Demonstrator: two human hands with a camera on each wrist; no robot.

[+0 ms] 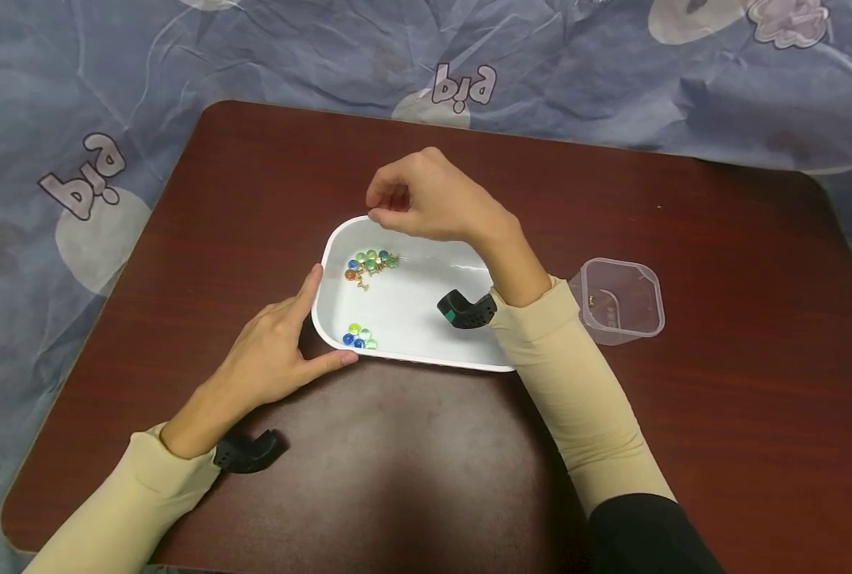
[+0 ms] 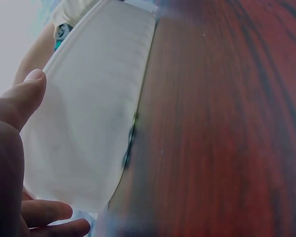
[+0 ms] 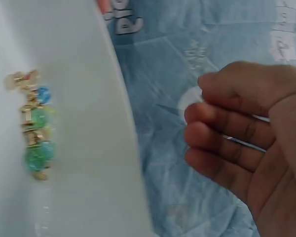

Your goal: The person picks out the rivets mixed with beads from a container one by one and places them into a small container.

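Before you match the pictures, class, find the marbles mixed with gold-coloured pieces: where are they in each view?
Head: just left of centre, marbles and gold-coloured pieces lie inside the white tray, towards its far-left corner.
Left wrist: not in it; the tray's outer wall faces the camera.
Right wrist: left side, about mid-height.
Shared landmark: the white tray.

A creased blue-grey cloth point(image 1: 268, 48) with a pale print shows behind and beside a reddish-brown, round-cornered table point(image 1: 755, 383).

The tray point(image 1: 411, 315) looks smooth plastic, the marbles point(image 1: 371, 265) glossy glass, the table point(image 1: 253, 199) polished wood.
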